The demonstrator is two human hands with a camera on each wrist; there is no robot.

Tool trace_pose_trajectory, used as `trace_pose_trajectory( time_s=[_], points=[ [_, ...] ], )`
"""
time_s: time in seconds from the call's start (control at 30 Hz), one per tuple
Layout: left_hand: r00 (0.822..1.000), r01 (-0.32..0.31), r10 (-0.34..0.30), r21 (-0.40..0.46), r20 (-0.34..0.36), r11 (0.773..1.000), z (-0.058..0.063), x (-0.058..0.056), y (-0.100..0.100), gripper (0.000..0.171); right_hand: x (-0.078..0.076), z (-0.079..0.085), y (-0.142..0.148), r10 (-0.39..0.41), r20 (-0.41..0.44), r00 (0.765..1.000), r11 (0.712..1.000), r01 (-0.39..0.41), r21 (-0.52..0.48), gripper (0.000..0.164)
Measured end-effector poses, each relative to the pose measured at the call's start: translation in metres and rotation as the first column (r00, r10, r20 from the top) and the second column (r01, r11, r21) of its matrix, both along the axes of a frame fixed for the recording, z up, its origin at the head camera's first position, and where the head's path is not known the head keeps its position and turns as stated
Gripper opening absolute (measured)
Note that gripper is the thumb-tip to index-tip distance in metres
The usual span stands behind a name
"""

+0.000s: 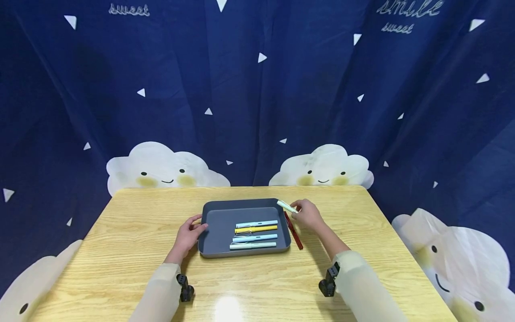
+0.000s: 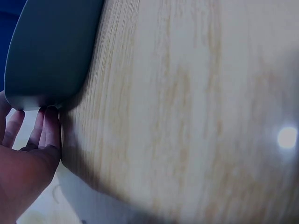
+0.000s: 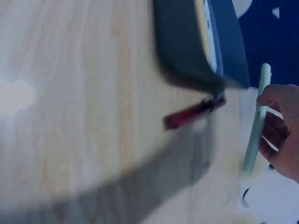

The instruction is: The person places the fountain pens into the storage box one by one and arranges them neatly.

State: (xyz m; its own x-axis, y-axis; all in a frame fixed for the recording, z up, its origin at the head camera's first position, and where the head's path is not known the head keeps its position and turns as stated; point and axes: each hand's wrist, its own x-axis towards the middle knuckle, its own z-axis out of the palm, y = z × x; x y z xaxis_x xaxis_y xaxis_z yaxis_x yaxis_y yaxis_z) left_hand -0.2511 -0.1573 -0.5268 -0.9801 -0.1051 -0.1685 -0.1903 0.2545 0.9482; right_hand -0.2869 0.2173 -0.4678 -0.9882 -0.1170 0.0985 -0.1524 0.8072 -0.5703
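A dark grey tray (image 1: 219,235) lies on the table, and my left hand (image 1: 188,236) holds its left side. The thumb reaches over the rim, while the other fingers lie along the outer wall, as the left wrist view shows. Between thumb and fingers my right hand (image 1: 309,215) pinches a pale green pen (image 3: 256,133) near the tray's far right corner. Inside the tray lie a light blue pen (image 1: 257,223), a yellow pen (image 1: 261,229), another light blue pen (image 1: 259,238) and a pale green pen (image 1: 255,245), roughly side by side. Below my right hand is a red pen (image 1: 294,232).
The red pen rests on the wooden table (image 1: 141,232), right beside the tray's right wall. A dark blue curtain (image 1: 241,98) with white triangles hangs behind the table. Cloud-shaped faces (image 1: 169,167) show along the far edge.
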Motion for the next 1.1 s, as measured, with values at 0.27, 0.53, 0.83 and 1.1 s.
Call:
trace_pose_trajectory(
  time_s=[0.27, 0.53, 0.83, 1.1],
  points=[
    [1.0, 0.001, -0.001, -0.014, -0.004, 1.0, 0.003, 0.002, -0.001, 0.05, -0.008, 0.015, -0.05, 0.191, -0.033, 0.981, 0.978, -0.187, 0.091, 0.03],
    [1.0, -0.004, 0.003, -0.026, -0.019, 1.0, 0.002, 0.001, -0.001, 0.05, -0.01, 0.009, -0.09, 0.28, -0.021, 0.96, 0.942, -0.271, 0.2, 0.025],
    [1.0, -0.01, 0.01, -0.012, -0.017, 1.0, 0.002, -0.001, -0.001, 0.05, -0.013, -0.006, -0.106, 0.265, 0.014, 0.964, 0.904, -0.254, 0.343, 0.026],
    [1.0, -0.015, 0.014, -0.023, -0.027, 1.0, -0.002, -0.002, -0.001, 0.049, -0.013, -0.021, -0.111, 0.232, 0.016, 0.972, 0.908, -0.223, 0.354, 0.022]
  ],
)
